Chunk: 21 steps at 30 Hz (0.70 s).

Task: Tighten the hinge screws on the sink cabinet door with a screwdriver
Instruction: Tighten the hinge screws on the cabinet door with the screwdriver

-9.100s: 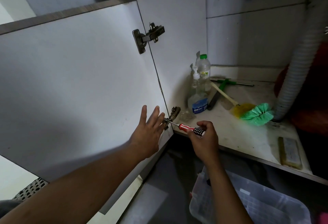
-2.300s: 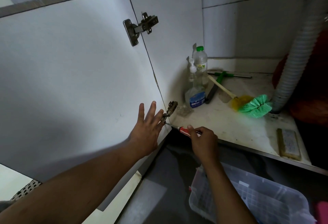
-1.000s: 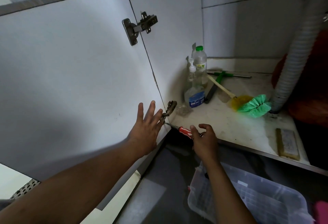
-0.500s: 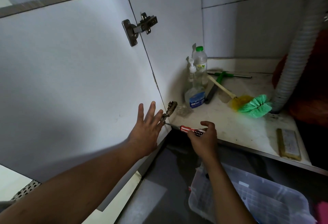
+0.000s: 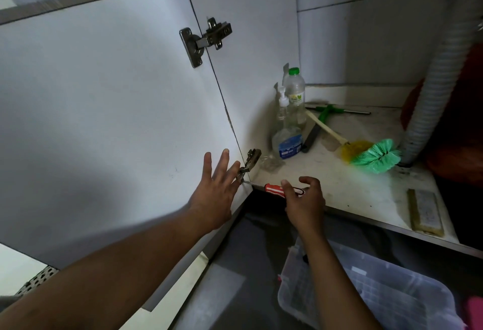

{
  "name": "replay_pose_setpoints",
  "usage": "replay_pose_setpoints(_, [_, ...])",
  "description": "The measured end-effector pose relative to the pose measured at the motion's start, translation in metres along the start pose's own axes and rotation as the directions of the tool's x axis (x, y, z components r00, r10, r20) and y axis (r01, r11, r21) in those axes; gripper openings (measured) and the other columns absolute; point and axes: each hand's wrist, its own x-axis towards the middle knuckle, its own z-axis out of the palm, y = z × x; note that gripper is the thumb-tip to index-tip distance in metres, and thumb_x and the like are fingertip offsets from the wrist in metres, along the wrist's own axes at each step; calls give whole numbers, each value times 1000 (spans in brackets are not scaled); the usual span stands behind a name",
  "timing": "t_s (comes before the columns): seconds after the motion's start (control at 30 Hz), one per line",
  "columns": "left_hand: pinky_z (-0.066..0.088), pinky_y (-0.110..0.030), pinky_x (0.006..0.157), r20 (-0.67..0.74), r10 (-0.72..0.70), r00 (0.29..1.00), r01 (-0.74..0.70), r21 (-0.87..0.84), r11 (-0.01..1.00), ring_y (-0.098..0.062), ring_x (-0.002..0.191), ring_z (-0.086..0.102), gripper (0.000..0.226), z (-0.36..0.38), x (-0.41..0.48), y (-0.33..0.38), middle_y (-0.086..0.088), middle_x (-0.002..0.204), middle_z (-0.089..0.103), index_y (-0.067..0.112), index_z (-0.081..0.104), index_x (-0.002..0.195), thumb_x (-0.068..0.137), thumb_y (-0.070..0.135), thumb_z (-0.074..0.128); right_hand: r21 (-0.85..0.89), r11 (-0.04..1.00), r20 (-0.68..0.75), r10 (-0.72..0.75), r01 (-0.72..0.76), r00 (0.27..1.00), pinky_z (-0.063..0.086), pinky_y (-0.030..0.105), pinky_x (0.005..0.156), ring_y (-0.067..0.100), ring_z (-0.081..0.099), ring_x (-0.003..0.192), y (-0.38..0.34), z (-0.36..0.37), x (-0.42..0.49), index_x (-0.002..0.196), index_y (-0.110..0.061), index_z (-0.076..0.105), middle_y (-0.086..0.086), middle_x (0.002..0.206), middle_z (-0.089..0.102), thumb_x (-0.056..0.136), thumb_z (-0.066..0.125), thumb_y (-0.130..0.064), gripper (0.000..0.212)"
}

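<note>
Right grip [image 5: 304, 201] has loosened, thumb and arched fingers lightly pinching the screwdriver [image 5: 273, 189] handle; tip at the lower hinge [image 5: 252, 158]. Left grip [image 5: 213, 196], fingers spread, lies flat on the door [image 5: 104, 120].

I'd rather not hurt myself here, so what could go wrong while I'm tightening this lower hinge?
1. Your left hand presses the door with its fingertips right beside the lower hinge. If the screwdriver tip slips off, it may jab them.
2. Your right hand has only a loose grip on the handle, so a slip or a stripped screw seems likelier.
</note>
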Motion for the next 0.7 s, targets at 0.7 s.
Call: replay_pose_setpoints(0.7, [-26,-82,99,17,0,1000,0,-3,1000,-58,143,-29,99,-4,0,0,-17,169,-7,23,7,161,86,80,38,-120,993,8,-21,22,1000,37,17,54,25,61,107,6,8,-5,128,-25,47,14,131,59,89,64,-44,47])
